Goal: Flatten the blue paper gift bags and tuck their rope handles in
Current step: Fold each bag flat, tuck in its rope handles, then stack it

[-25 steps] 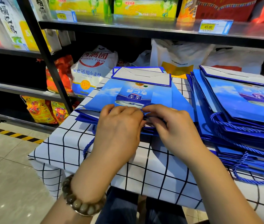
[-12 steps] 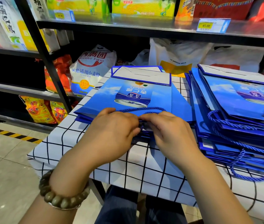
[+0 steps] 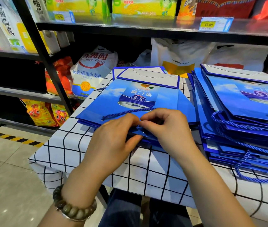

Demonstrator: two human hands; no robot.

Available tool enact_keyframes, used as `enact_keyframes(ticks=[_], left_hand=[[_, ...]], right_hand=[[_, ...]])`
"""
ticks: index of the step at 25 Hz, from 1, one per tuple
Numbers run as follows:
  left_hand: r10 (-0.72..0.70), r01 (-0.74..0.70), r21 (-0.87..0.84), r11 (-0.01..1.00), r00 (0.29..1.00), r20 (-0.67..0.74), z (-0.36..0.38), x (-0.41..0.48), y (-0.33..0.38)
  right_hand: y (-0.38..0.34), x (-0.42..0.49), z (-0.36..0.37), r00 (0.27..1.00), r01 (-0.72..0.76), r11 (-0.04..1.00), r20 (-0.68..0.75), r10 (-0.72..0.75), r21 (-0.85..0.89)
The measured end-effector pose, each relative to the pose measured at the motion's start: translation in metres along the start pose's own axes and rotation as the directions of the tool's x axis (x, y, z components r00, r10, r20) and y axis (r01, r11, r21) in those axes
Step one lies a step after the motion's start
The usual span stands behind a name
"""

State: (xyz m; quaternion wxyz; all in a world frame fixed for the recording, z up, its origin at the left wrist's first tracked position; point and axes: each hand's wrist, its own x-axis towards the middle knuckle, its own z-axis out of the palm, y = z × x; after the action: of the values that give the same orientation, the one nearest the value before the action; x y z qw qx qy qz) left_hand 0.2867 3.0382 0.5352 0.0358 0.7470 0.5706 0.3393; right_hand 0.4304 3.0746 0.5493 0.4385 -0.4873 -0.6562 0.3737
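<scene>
The left hand (image 3: 113,140) and right hand (image 3: 169,128) meet knuckles-up over the near edge of the bag (image 3: 110,102) lying flat on the counter (image 3: 80,154), left grip pinching that edge, thumb beneath, right grip pinching the rope handle (image 3: 126,112).

Left of the middle gift bag (image 3: 113,99) and nearer than it the checked desk (image 3: 74,145) lies bare, while just right a bag pile (image 3: 238,95) with dangling rope handles (image 3: 228,123) blocks and shelving (image 3: 130,29) closes behind.
</scene>
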Motion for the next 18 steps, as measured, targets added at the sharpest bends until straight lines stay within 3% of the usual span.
enact_keyframes(ticks=[3,5,7,9,12,14,16,18], left_hand=[[0.052,-0.052,0.011,0.999,0.999,-0.007,0.000,-0.002,-0.002],[0.051,-0.050,-0.015,0.999,0.998,0.026,0.002,-0.005,-0.002],[0.055,-0.053,-0.045,0.998,0.997,0.046,0.003,-0.008,0.000],[0.023,-0.024,-0.083,0.996,1.000,-0.012,-0.002,-0.008,0.004],[-0.143,0.138,-0.040,0.990,0.958,-0.248,-0.025,0.002,0.001],[-0.275,0.342,0.150,0.927,0.897,-0.345,-0.042,0.015,-0.015],[-0.423,0.495,0.362,0.790,0.867,-0.263,-0.048,0.025,-0.043],[-0.547,0.551,0.344,0.760,0.829,-0.118,-0.045,0.027,-0.060]], right_hand=[[0.003,0.005,-0.003,0.977,-0.002,0.999,-0.213,0.012,0.045],[0.005,0.007,-0.006,0.963,-0.019,1.000,-0.268,0.021,0.012],[0.007,0.006,-0.007,0.972,-0.045,0.975,-0.233,-0.007,-0.218],[0.004,0.003,-0.012,0.973,-0.053,0.867,-0.220,-0.066,-0.495],[-0.006,0.003,-0.018,0.987,-0.116,0.652,-0.162,-0.010,-0.749],[-0.011,0.001,-0.019,0.989,-0.144,0.560,-0.140,0.050,-0.816],[-0.015,-0.001,-0.020,0.984,-0.179,0.556,-0.134,0.120,-0.812],[-0.016,-0.003,-0.019,0.977,-0.204,0.595,-0.123,0.175,-0.777]])
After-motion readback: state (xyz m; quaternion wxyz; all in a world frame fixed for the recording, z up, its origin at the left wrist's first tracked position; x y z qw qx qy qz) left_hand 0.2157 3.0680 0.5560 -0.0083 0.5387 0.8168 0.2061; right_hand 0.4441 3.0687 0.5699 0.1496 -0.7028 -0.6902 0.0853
